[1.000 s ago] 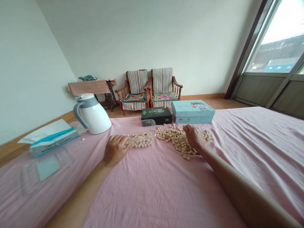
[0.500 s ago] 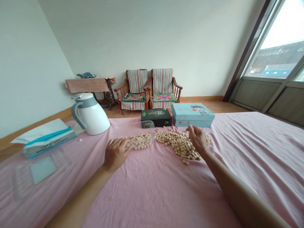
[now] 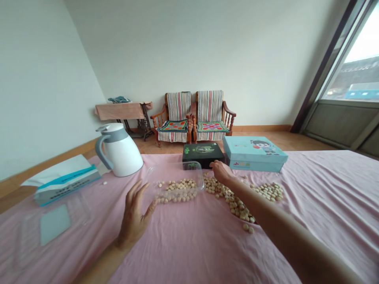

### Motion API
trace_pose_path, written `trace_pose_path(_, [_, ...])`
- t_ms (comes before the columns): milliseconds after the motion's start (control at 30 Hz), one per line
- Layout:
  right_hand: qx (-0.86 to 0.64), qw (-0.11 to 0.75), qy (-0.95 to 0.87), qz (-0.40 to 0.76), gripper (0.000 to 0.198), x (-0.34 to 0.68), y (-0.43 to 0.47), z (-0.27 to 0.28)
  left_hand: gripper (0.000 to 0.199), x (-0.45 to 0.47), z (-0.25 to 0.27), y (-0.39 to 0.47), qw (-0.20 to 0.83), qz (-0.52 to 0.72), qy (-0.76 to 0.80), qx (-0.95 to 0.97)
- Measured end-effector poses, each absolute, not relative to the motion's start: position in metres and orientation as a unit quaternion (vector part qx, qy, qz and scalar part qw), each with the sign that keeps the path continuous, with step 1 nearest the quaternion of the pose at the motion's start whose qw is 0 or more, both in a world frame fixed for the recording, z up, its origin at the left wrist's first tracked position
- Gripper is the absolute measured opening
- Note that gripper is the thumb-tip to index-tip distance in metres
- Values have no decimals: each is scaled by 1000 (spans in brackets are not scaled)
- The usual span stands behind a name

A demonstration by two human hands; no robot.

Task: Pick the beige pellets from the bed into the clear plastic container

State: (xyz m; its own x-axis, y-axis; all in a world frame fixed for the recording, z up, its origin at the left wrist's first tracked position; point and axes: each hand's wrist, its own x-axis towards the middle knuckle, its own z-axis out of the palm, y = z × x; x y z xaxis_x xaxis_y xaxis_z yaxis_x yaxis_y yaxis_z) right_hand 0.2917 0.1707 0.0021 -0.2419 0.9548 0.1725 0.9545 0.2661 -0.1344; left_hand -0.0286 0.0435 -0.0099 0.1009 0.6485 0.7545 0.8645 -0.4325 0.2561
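Note:
My left hand point(image 3: 136, 217) is open, thumb and fingers spread, just left of a clear plastic tub point(image 3: 149, 175). In the tub lie many small, rounded beige pieces point(image 3: 180, 189), like nuts or beans; their exact kind I cannot tell. My right hand point(image 3: 222, 172) is above the far side of a loose pile of the same pieces point(image 3: 241, 211), close to the front of the black box point(image 3: 203, 155). Its fingers are curled together, and whatever is in them is hidden. The right forearm covers part of the pile. A separate cluster of pieces point(image 3: 269, 192) lies to its right.
A light blue box point(image 3: 255, 154) stands beside the black one. On the left are a white and grey jug point(image 3: 121, 152), a tissue pack point(image 3: 66, 181) and a clear plastic lid point(image 3: 79, 209). Pink cloth point(image 3: 189, 244) covers the table. Two chairs point(image 3: 213, 110) stand behind.
My left hand has let go of the tub, drawn back toward me and opened. My right hand has moved left across the pile toward the black box. The view has shifted slightly.

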Motion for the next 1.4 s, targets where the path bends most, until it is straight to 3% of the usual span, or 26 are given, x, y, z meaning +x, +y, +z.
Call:
trace_pose_path(267, [-660,83,-747,-4,27,286,168,-2,45,-26,-16,42,100,-414,-520,-740])
trace_pose_path(500, [-681,106,-724,13,25,294,171,-2,45,-25,-7,39,190,-359,-495,-768])
trace_pose_path(633, [-668,90,-738,-8,26,284,168,-2,37,-19,7,40,216,-292,-458,-811])
trace_pose_path(800, [-671,78,-737,21,23,281,168,-1,22,-10,17,50,173,-262,-448,-837])
trace_pose_path(900, [-672,138,-726,38,17,287,166,10,19,-11,17,57,157,-258,-451,-840])
trace_pose_path(1033, [-613,316,-721,65,14,288,158,41,18,-16,13,59,163,-263,-452,-837])
trace_pose_path(1200, [-439,411,-761,245,23,270,155,71,16,-15,13,56,169,-273,-451,-833])
trace_pose_path(1300, [-489,396,-751,200,21,269,165,65,17,-13,14,56,172,-270,-450,-834])
trace_pose_path(1400, [-550,295,-775,100,22,276,177,43,18,-12,15,57,178,-264,-453,-833])
